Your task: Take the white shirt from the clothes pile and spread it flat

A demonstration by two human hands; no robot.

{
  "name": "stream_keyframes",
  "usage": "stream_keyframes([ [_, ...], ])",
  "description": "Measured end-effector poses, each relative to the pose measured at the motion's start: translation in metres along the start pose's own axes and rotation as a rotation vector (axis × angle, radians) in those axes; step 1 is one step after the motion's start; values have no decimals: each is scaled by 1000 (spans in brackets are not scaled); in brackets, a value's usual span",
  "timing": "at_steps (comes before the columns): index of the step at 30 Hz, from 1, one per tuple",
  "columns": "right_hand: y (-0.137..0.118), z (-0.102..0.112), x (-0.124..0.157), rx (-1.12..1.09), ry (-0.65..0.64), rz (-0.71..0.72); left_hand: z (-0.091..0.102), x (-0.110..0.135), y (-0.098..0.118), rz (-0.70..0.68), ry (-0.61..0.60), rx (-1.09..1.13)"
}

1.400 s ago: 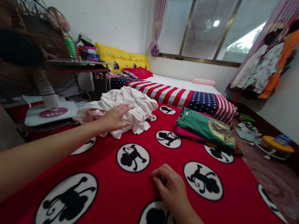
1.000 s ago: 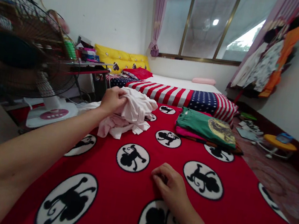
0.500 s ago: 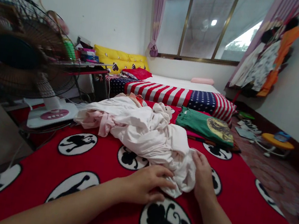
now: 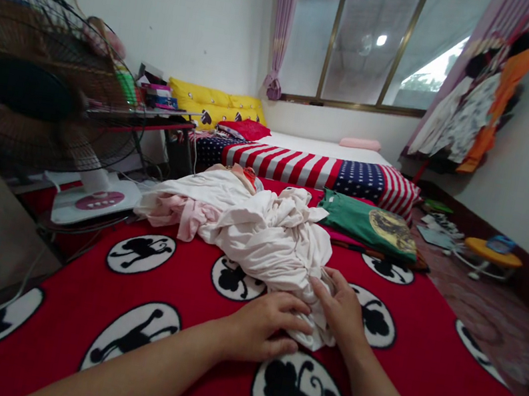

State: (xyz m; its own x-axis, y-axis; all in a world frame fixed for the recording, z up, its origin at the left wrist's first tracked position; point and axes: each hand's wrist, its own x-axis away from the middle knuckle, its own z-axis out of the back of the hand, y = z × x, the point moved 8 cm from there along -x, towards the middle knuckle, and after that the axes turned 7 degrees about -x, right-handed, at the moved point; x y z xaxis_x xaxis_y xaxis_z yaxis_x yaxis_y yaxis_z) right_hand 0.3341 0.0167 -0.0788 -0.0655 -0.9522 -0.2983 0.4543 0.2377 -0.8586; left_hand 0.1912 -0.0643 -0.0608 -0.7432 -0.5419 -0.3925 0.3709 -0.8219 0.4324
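Note:
A crumpled white cloth garment (image 4: 265, 235) lies in a heap on the red bedspread (image 4: 194, 375), and its exact kind is hidden by the folds. My left hand (image 4: 268, 327) rests at the near end of the heap, fingers apart and lying over the fabric. On the other side of that end, my right hand (image 4: 340, 309) has its thumb and fingers closed on a fold of the white garment. Pale pink fabric (image 4: 190, 216) shows at the heap's left. Behind the right hand lies a folded green T-shirt (image 4: 369, 225) with a yellowish print, on other folded clothes.
At left a fan (image 4: 33, 92) stands on a white base near a cluttered table (image 4: 167, 115). A second bed (image 4: 295, 166) with a striped, starred cover is under the window. Clothes (image 4: 481, 113) hang at right, above a small yellow stool (image 4: 493, 251).
My right hand has moved left and inward, bringing the right side of the white garment with it and bunching it. My left hand has stayed nearly in place.

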Motion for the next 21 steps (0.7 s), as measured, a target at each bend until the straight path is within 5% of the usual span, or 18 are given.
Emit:
stream_keyframes([
  [14,3,-6,1,-14,-34,-9,7,-1,2,-15,78,92],
  [18,-9,-11,7,-391,-167,-109,37,7,0,21,382,6],
  [21,-40,-31,33,-690,-557,-221,67,20,-6,120,631,-180],
])
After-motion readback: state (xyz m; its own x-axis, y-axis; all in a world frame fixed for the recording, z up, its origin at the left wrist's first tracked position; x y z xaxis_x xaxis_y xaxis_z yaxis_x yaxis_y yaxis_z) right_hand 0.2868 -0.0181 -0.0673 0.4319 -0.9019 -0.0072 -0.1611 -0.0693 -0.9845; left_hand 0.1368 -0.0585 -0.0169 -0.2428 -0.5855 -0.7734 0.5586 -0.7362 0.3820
